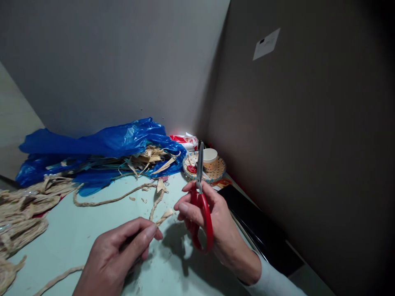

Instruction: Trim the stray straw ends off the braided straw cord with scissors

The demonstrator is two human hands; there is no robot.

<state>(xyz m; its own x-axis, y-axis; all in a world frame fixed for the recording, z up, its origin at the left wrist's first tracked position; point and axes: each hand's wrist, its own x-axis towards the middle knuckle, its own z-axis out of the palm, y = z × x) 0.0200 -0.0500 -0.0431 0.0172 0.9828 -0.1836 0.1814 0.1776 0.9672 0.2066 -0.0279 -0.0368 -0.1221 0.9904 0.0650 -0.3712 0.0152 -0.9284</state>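
Nearest the camera, the left hand (114,255) is closed on the end of a tan braided cord (159,201), thumb and forefinger pinching it just below a frayed tip that pokes up past the fingertips. The cord's lower length trails out from under the wrist toward the near left edge of the pale green bench (70,234). Just to the right, the right hand (212,222) grips a pair of red-handled scissors (201,205), fingers through the loops, with the blades shut and pointing up and away. The blades stand beside the cord's tip, not touching it, as far as the angle shows. Small scraps of fibre lie scattered on the bench between the two hands and beyond.

At the left edge sit heaps of the same tan braid (21,209), and another loose strand curves across the bench further back. A dark flat slab (256,226) lies along the right wall. Further off, a small woven tray (212,172) holds a white cup (210,156), a red-and-white packet (185,141) lies behind it, and a crumpled blue plastic bag (98,148) with dry strips spilling out rests against the grey wall.
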